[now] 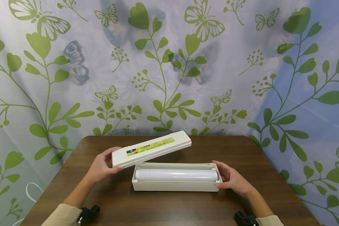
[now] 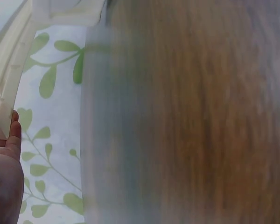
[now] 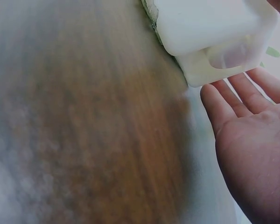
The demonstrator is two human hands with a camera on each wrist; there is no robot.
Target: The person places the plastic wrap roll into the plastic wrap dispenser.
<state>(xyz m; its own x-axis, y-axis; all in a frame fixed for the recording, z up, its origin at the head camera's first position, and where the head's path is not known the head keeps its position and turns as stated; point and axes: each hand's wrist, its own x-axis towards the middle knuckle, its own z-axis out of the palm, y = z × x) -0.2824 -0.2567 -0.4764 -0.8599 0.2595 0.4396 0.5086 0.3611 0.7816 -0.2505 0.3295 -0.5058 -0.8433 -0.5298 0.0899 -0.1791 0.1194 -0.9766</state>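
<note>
A long white box (image 1: 175, 186) lies on the brown table (image 1: 186, 207), with a roll of clear film (image 1: 175, 175) inside it. Its white lid (image 1: 151, 148), bearing a yellow-green label, is lifted and tilted above the box's back left. My left hand (image 1: 103, 164) grips the lid's left end, thumb on top. In the left wrist view the hand (image 2: 7, 177) and the lid's edge (image 2: 9, 70) show at the left. With straight fingers, my right hand (image 1: 230, 179) touches the box's right end. The right wrist view shows this hand (image 3: 252, 140) with a flat palm beside the box (image 3: 210, 32).
A cloth backdrop (image 1: 169, 62) printed with green leaves and butterflies hangs behind the table and round its sides. The table's far edge runs just behind the box. Black camera mounts (image 1: 88, 213) sit on both wrists near the front edge.
</note>
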